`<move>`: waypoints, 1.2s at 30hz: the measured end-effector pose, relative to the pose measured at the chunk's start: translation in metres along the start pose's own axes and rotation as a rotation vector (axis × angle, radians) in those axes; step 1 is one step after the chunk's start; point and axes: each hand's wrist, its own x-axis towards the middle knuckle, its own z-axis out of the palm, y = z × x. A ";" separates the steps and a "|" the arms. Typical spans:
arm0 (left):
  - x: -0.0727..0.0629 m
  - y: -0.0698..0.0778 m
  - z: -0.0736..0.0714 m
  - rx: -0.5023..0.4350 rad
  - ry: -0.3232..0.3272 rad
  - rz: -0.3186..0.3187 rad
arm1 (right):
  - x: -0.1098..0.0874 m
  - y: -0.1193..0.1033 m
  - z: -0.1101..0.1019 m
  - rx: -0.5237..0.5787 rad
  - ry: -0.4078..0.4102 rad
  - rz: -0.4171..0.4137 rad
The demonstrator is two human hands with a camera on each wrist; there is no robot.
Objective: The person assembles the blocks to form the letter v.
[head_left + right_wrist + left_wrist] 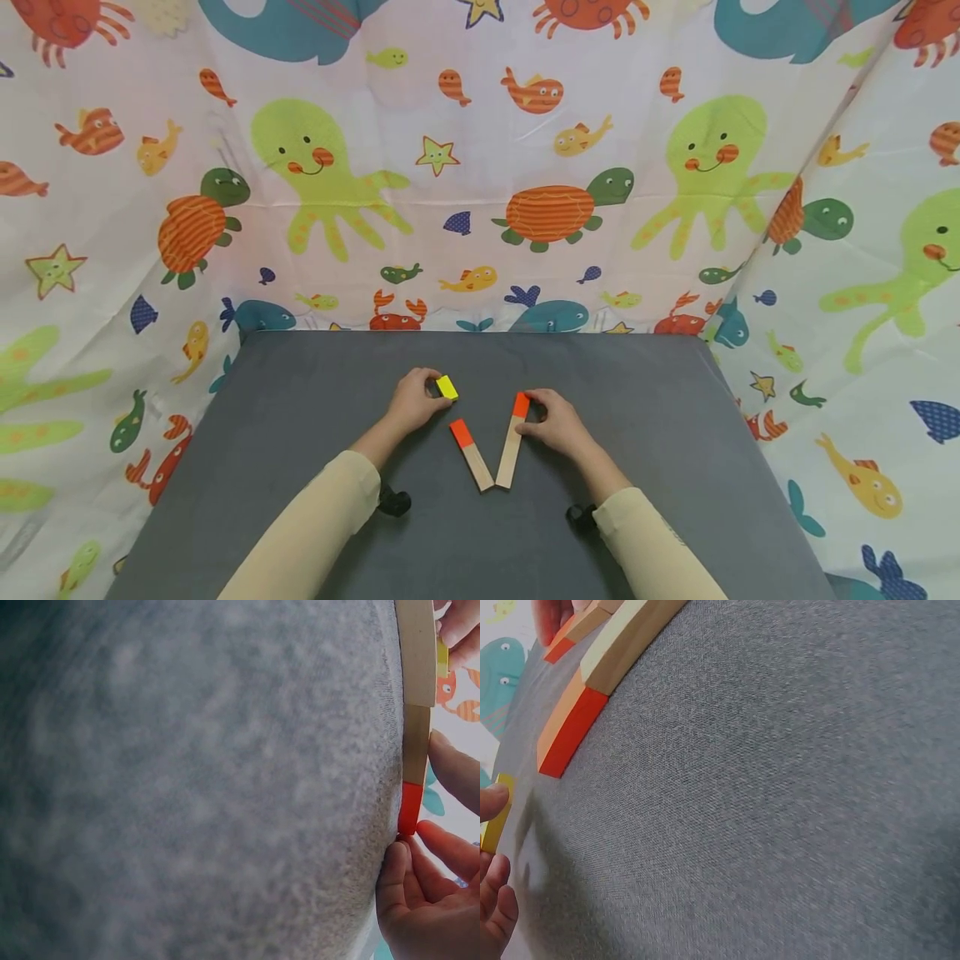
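Note:
My left hand (416, 402) pinches a yellow block (447, 388) between thumb and fingers. Two rows form a V on the table: the left row is an orange block (461, 433) with a plain wooden block (480, 468), their lower ends meeting the right row. That right row has another orange block (521, 406) above a plain wooden block (508, 458). My right hand (558, 425) holds the top of the right row, a fingertip at the orange block's end and the thumb on the wooden block (417, 742) beside it. The remaining fingers curl below, in the right wrist view.
A dark grey cloth covers the table (315, 367). Behind and beside it hangs a white curtain (480, 117) printed with sea animals. A black wrist device (393, 502) shows at the left sleeve, another black device (581, 518) at the right.

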 end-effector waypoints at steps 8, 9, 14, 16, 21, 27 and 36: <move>-0.012 -0.001 -0.007 -0.058 0.003 0.007 | 0.001 0.001 0.000 0.000 -0.005 0.005; -0.013 -0.002 -0.007 -0.066 0.006 0.005 | 0.001 0.000 0.000 -0.002 -0.005 0.005; -0.017 -0.007 -0.010 -0.090 0.030 -0.004 | 0.001 0.000 0.001 -0.009 -0.011 0.003; -0.018 -0.008 -0.011 -0.088 0.033 -0.004 | 0.002 0.001 0.001 -0.007 -0.014 0.004; -0.019 -0.007 -0.010 -0.085 0.024 0.005 | 0.002 0.002 0.000 -0.004 -0.015 0.004; -0.021 -0.003 -0.008 -0.090 0.013 0.018 | 0.001 0.001 -0.002 0.014 -0.022 0.016; -0.028 -0.003 -0.004 -0.103 -0.003 0.000 | 0.002 0.001 -0.002 0.006 -0.021 -0.001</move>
